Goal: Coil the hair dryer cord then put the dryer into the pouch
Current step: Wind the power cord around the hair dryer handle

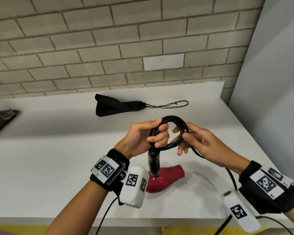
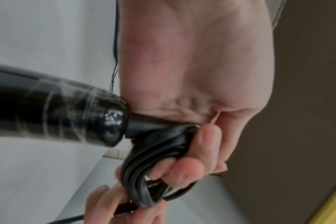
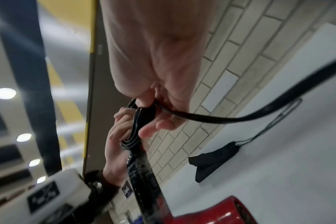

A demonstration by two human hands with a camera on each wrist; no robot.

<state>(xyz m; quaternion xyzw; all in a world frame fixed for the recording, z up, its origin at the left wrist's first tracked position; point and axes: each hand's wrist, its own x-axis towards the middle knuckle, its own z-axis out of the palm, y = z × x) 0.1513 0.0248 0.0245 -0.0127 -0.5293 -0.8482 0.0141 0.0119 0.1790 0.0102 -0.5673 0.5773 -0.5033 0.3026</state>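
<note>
Both hands' grip [image 1: 171, 134] hiding cord [image 1: 172, 118], dryer [image 1: 166, 177] half-covered

I seem to be working in an institutional or workshop-like room, not a home: a plain white laminate counter [image 1: 58, 150] with a low upstand runs along a bare grey brick wall [image 1: 92, 39], and my right wrist view shows round recessed ceiling lights [image 3: 5, 93] and yellow-painted panels [image 3: 67, 13].

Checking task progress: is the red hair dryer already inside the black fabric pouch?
No, the red hair dryer hangs above the white counter, while the black fabric pouch lies apart.
</note>
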